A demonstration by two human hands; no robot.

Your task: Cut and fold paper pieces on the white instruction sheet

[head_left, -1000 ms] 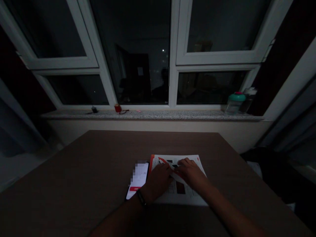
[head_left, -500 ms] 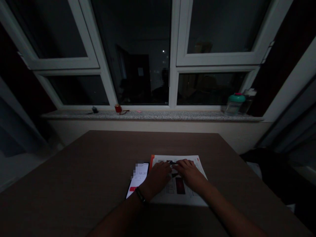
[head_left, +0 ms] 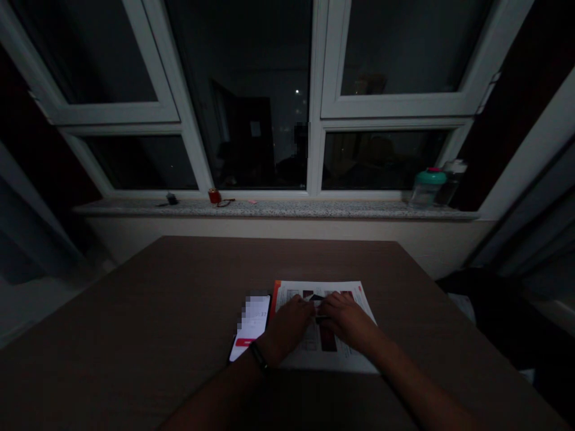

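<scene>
A printed magazine or booklet (head_left: 354, 361) with an orange left edge lies flat on the table, pictures and text on its page. Over its upper part, my left hand (head_left: 294, 320) and my right hand (head_left: 344, 314) meet with fingers bent and tips close together. Between them is a small black-and-white piece (head_left: 317, 297) that looks like folded paper; the fingers hide most of it. Both hands are closed on it. A dark band circles my left wrist. Left of the booklet lies a phone (head_left: 248, 332) with a lit screen, close to my left hand.
The brown table (head_left: 188, 287) reaches toward a stone windowsill (head_left: 287, 208). On the sill stand a small red container (head_left: 214, 196), a small dark object (head_left: 171, 199), and a teal-lidded bottle (head_left: 426, 187) beside a clear bottle (head_left: 451, 179). The room is dim.
My fingertips have shifted slightly on the small piece, and more of its dark part shows between the hands. The booklet and phone stay where they were.
</scene>
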